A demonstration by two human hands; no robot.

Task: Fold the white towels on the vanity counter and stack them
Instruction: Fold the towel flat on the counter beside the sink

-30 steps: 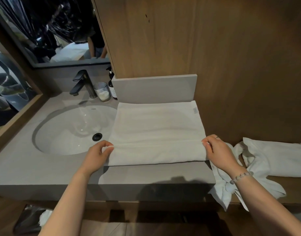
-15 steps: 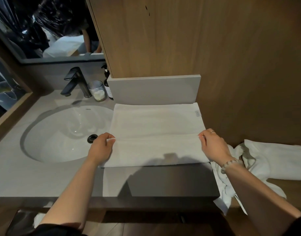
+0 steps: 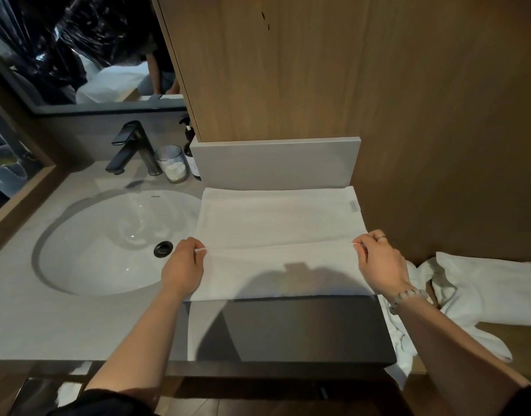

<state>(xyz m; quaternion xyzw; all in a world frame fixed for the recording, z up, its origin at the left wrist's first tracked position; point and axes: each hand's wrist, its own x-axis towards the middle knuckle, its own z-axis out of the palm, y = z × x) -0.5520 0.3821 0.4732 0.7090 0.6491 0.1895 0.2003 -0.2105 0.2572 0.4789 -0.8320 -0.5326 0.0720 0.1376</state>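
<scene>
Looking down on a grey stone vanity counter carrying an oval white sink basin in its left part. Lying flat just right of the basin, far edge against a grey upstand: a white rectangular terry towel, its near part doubled over. Sprawling well right of the basin, past the counter's end on a lower wooden surface: a crumpled heap of white towels.

Pinching the towel's turned-over edge at both ends, thumb against fingertips: with the left hand at the end just beside the basin's rim, with the right hand at the end farthest from the basin. Keeping that edge straight across the towel, about midway between its near and far sides.

Standing behind the basin: a black angular tap, then to its right a clear glass jar with white contents and a dark pump bottle. Sitting inside the basin: a black round drain. Circling the right wrist: a pale beaded bracelet.
</scene>
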